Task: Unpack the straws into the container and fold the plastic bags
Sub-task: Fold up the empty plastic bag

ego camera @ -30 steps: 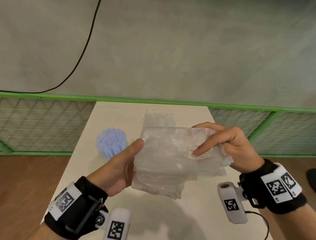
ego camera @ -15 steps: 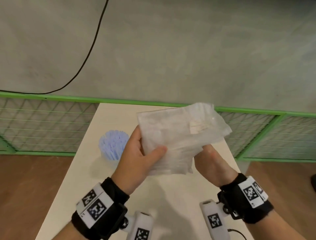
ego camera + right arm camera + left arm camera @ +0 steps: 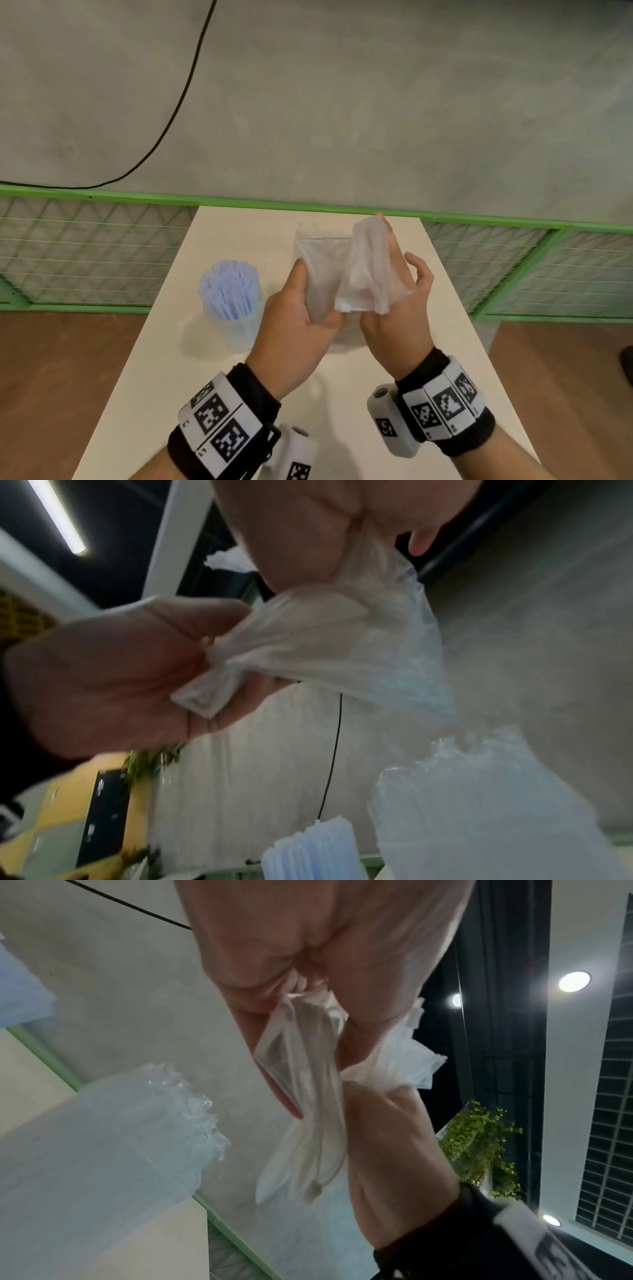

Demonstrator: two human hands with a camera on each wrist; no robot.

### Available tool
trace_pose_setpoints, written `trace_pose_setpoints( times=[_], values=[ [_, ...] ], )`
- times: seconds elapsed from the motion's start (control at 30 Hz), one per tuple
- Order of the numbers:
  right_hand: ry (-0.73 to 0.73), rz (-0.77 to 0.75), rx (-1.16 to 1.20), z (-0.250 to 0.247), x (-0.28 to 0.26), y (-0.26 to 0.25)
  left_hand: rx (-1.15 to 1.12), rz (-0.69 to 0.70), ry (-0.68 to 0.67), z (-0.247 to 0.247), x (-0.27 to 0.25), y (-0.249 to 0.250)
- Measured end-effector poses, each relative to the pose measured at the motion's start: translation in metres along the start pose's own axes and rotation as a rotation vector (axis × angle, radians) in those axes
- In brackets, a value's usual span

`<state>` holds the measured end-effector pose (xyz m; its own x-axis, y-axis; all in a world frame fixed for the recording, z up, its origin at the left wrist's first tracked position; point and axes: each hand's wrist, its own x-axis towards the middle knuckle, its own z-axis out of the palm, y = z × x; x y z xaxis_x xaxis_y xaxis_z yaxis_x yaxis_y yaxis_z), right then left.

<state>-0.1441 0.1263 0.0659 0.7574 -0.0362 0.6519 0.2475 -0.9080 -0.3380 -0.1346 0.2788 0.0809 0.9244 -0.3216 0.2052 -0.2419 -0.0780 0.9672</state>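
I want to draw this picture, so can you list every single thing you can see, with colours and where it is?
plastic bag: one, clear, held in the air over the table by both hands.
second plastic bag: one, clear and crinkled, lying on the table behind the hands.
straws: a bunch, pale blue, standing in the container.
container: one, clear, on the table's left side.
table: one, cream.
fence: green, behind the table.
cable: one, black, on the grey wall.
left hand: grip on the bag's left part.
right hand: grip on its right part.

Place: indoor recording or test space; not a home
Evidence: bare concrete wall (image 3: 342,102); green mesh fence (image 3: 85,253); white bench (image 3: 222,394); dark ceiling with recessed lights (image 3: 574,981)
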Motion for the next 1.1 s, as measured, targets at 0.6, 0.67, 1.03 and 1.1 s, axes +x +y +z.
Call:
trace_pose_setpoints(
  times=[0.6, 0.67, 1.03, 1.1],
  values=[
    [-0.394, -0.142, -0.266, -0.023, -0.001, -0.019, -0.256, -0.173, -0.215, -0.022, 0.000, 0.004],
    [-0.412, -0.146, -0.276, -0.026, 0.000, -0.021, -0.333, -0.196, -0.214, -0.025, 0.000, 0.003],
    [-0.310, -0.190, -0.068, -0.014, -0.013, -0.017, -0.469, -0.262, -0.095, -0.040, 0.001, -0.004],
    [-0.230, -0.071, 0.294, -0.014, -0.013, -0.012, -0.577, -0.262, -0.136, -0.043, 0.000, 0.001]
  ],
)
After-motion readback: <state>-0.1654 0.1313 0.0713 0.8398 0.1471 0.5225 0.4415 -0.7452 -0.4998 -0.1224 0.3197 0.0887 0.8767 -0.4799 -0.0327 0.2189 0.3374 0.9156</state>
